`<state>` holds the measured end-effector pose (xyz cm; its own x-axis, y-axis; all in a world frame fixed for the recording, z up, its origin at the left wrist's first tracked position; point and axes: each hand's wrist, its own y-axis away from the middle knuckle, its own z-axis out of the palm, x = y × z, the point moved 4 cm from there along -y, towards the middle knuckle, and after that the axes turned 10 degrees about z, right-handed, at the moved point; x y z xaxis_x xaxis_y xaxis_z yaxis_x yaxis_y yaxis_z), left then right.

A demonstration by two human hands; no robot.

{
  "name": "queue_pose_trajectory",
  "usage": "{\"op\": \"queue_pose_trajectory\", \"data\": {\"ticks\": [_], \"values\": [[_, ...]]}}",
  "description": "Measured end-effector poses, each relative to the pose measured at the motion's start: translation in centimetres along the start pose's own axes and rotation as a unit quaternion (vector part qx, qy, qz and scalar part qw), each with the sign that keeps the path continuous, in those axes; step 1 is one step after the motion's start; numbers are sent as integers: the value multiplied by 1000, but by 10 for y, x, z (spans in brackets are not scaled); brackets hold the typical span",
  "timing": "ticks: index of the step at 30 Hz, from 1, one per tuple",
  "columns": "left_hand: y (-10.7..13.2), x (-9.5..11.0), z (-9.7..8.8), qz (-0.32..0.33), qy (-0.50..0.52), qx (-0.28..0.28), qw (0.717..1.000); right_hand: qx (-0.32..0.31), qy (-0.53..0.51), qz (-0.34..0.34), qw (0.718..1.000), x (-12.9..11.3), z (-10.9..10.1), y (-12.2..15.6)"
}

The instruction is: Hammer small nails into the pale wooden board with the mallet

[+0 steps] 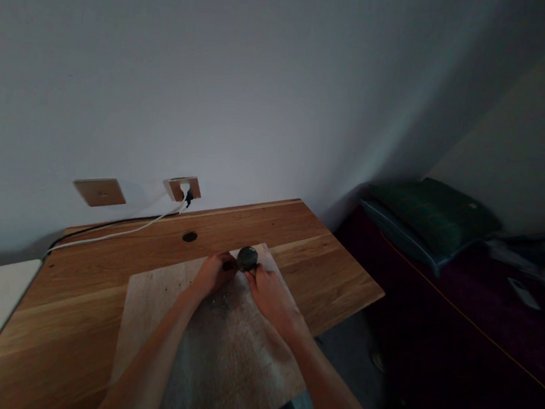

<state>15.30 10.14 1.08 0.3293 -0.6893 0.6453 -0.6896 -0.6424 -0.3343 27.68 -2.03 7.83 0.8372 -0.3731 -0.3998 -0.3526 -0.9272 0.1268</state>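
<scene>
A dark, round, flat-faced object [247, 259] is at the far end of a pale board [148, 295], between my two hands. My right hand [265, 288] has its fingers closed at the lower right edge of this round object. On the other side, my left hand [215, 275] is closed, with a small dark piece [229, 265] at its fingertips. Whether that piece joins the round object cannot be made out. Several small, thin bits [219, 302] lie on the board just below my hands, too dim to name.
The board lies on a wooden table [68, 312] against a wall. A white plug [184, 188] with cables sits in a wall socket. A dark cable hole [190, 237] is in the tabletop. A green pillow [433, 216] rests on a dark red bed [465, 325] at right.
</scene>
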Motion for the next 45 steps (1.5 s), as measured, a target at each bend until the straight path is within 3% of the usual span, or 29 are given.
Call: {"op": "queue_pose_trajectory", "data": {"ticks": [8,14,18,20,25,31,35,41,45], "values": [[0,-1,0,-16,-12,-10,1000,5,0,-12,1000,4,4,0],[1,3,-3,-28,1,-10,1000,15,-6,33,999,37,6,7],[-3,13,-15,-29,26,-4,999,13,-9,37,999,52,12,12],[-3,21,-23,-23,32,-33,999,15,-14,34,999,54,16,12],[13,44,-31,18,-13,-171,985,17,-26,26,999,55,21,10],[32,50,-18,3,-104,-200,974,13,-43,21,999,58,24,8],[28,45,-23,-8,-54,-155,986,11,-56,20,998,58,24,8],[18,11,-41,-53,21,40,998,8,-66,26,997,58,23,8],[23,-3,-28,-53,30,52,997,7,-69,27,997,58,23,8]]}}
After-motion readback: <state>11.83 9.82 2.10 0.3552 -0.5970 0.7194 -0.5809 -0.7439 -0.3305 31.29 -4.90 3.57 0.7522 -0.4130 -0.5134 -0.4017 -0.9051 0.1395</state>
